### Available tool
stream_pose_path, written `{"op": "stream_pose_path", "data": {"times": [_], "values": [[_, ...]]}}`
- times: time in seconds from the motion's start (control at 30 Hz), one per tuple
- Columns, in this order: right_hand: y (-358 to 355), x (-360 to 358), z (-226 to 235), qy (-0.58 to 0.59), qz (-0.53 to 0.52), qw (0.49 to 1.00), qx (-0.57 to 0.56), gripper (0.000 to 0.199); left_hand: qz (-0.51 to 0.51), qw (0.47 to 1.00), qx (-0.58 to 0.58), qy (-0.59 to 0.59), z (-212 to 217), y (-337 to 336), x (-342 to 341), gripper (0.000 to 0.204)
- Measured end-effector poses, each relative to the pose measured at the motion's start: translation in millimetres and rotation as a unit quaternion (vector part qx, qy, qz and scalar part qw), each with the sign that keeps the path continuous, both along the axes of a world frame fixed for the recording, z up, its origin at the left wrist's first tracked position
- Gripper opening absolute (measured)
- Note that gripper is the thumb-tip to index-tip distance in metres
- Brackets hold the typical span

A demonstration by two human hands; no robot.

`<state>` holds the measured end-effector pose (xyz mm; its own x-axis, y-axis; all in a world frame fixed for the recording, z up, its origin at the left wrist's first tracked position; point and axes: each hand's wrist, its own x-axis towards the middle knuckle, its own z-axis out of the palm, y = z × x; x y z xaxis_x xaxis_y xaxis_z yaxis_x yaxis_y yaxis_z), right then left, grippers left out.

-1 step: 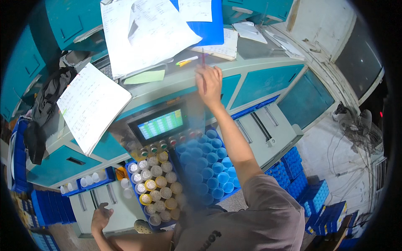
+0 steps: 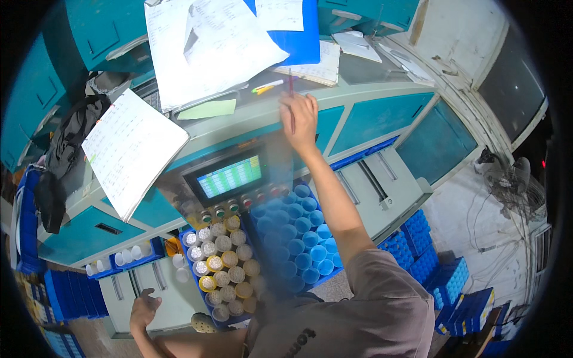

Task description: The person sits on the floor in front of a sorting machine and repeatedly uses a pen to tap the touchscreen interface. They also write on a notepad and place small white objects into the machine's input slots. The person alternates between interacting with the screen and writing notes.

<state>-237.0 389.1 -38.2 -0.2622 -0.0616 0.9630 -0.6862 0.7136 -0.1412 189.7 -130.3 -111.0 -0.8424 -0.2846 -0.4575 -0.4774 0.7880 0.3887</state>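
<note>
Over the counter edge (image 2: 358, 90), right-hand fingers (image 2: 311, 103) grip a partly hidden pen (image 2: 291, 86); left-hand fingers (image 2: 146, 293) spread loosely, apparently empty.

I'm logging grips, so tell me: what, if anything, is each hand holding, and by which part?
The right hand holds a pen around its middle, one end jutting forward. Nothing shows held in the left hand.

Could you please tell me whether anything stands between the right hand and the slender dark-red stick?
Nothing visible does: the right hand holds the slender dark-red stick in its grip. The yellow and white pens lie to the left, apart from the hand.
</note>
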Motion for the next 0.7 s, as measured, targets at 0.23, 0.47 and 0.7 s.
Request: {"op": "stream_pose_path", "data": {"times": [0.23, 0.47, 0.7], "values": [[-1.0, 0.9, -2.1, -0.016, 0.001, 1.000, -0.001, 0.014, 0.009, 1.000, 0.005, 0.007, 6.1, 4.3, 4.1, 0.051], [-0.5, 1.3, -3.2, -0.028, -0.001, 1.000, -0.001, 0.016, 0.018, 1.000, -0.002, 0.006, 10.9, 8.3, 7.0, 0.052], [-1.3, 3.0, -2.4, -0.037, -0.003, 0.999, 0.000, 0.016, 0.017, 1.000, -0.008, 0.000, 15.0, 10.5, 6.1, 0.052]]}}
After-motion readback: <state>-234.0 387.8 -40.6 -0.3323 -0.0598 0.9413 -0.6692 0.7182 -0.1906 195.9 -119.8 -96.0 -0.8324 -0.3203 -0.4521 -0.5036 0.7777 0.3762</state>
